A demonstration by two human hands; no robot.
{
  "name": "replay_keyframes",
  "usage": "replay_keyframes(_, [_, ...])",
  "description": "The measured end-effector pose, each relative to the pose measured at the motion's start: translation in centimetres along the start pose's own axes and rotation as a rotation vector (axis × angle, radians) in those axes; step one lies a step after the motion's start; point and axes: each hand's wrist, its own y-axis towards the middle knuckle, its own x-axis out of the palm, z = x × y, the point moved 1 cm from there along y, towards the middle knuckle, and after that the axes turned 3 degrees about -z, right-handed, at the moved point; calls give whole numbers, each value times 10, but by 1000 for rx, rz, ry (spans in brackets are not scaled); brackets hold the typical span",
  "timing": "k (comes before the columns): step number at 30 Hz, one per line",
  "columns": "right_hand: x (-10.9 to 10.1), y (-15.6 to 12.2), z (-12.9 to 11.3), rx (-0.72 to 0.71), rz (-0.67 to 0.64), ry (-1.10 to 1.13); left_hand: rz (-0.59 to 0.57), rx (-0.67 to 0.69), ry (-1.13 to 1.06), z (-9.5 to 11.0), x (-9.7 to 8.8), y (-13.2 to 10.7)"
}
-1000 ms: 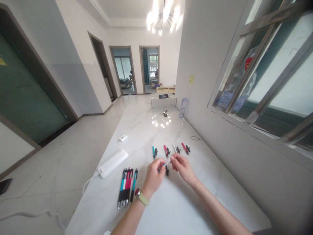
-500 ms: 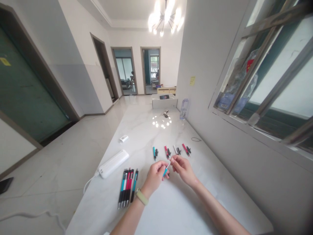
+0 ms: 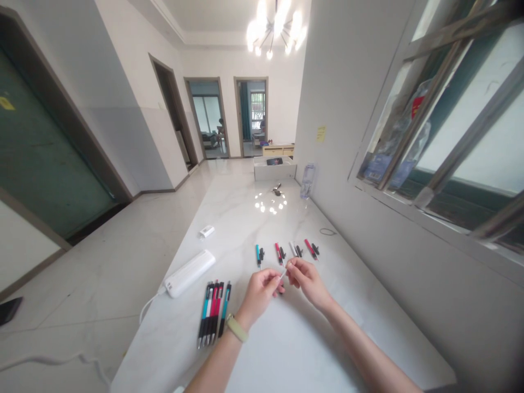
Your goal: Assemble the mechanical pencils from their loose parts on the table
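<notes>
Teal length of the slim pen part [image 3: 283, 274] now hidden: left hand [image 3: 258, 297] and right hand [image 3: 308, 283] pinch it narrowly between them. Pen pieces [image 3: 286, 252] at 12 o'clock, whole pens [image 3: 213, 314] at 9 o'clock, open marble tabletop [image 3: 295, 349] at 6 o'clock.

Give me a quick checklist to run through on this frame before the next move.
1. Both hands in view: ok, left hand and right hand are both visible.
2. Thin pale pen part held: ok, pinched between both hands.
3. Identity of that part: cannot tell, too small.
4. Row of four pen barrels, each with black pieces beside it: ok, lying on the marble table.
5. Group of pens apart from the hands: ok.
6. White power bank apart from the hands: ok.
</notes>
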Motion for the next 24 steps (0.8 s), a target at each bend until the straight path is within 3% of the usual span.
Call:
replay_keyframes(6, [0, 2, 5, 62, -29, 148, -59, -117, -68, 6, 2, -4])
replay_keyframes(12, [2, 0, 0, 48, -52, 158, -66, -89, -126, 9, 3, -2])
replay_keyframes(18, [-7, 1, -7, 31, 87, 356, 50, 60, -58, 13, 8, -4])
replay_keyframes(24, [-19, 5, -5, 77, 162, 501, 69, 69, -117, -1, 8, -2])
